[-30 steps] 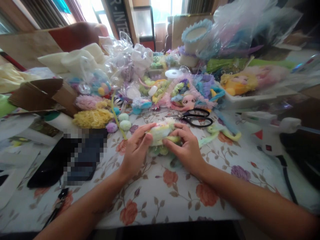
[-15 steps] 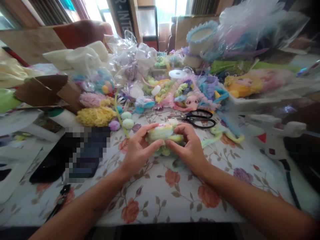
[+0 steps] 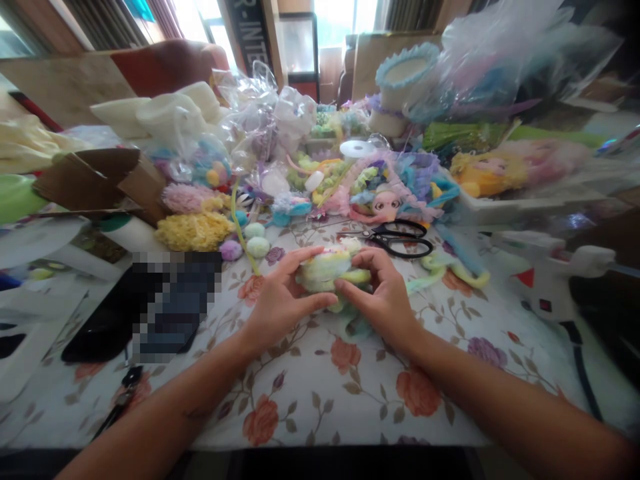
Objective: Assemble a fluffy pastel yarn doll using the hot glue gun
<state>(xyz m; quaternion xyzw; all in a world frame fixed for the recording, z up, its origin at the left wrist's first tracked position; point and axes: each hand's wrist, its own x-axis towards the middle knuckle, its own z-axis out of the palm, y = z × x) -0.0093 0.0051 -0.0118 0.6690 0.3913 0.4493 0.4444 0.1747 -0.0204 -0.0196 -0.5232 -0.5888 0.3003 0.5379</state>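
Between my two hands is a small rounded bundle of fuzzy pale yellow-green yarn (image 3: 326, 270), held just above the tablecloth. My left hand (image 3: 285, 293) curves around its left side, fingers along the far top and thumb along the near lower edge. On the opposite side my right hand (image 3: 383, 290) grips it with bent fingers and the thumb pressed to its front. A yellow-green and blue fuzzy strand (image 3: 430, 277) lies on the cloth to the right of my right hand. Black-handled scissors (image 3: 403, 239) rest just beyond the hands. The bundle's underside is partly hidden.
A white glue gun (image 3: 550, 267) stands at the right with its cord. Phones (image 3: 103, 323) lie at left near a yellow fuzzy clump (image 3: 195, 231) and small pompoms (image 3: 257, 247). Behind are a doll face (image 3: 387, 202), a ribbon spool (image 3: 356, 149) and a cardboard box (image 3: 90, 180).
My left thumb has slid slightly right and down along the bundle's front, showing more of the yarn. Both hands keep hold of it, and the view has shifted a little.
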